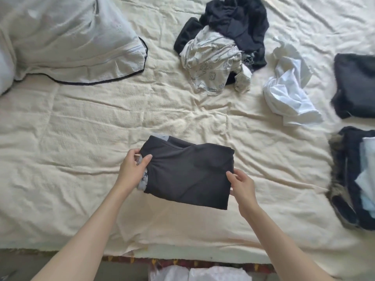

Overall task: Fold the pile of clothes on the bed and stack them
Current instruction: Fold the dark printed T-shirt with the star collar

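Observation:
A folded dark grey garment with a grey star-print lining at its left edge is held just above the cream bed. My left hand pinches its left edge and my right hand pinches its right edge. Farther back lies an unfolded pile of black and printed white clothes. A crumpled white garment lies to the right of that pile. At the right edge are a stack of folded clothes and a separate folded black garment.
A white pillow with black piping fills the back left of the bed. Below the bed's near edge a patterned strip and white plastic bags show.

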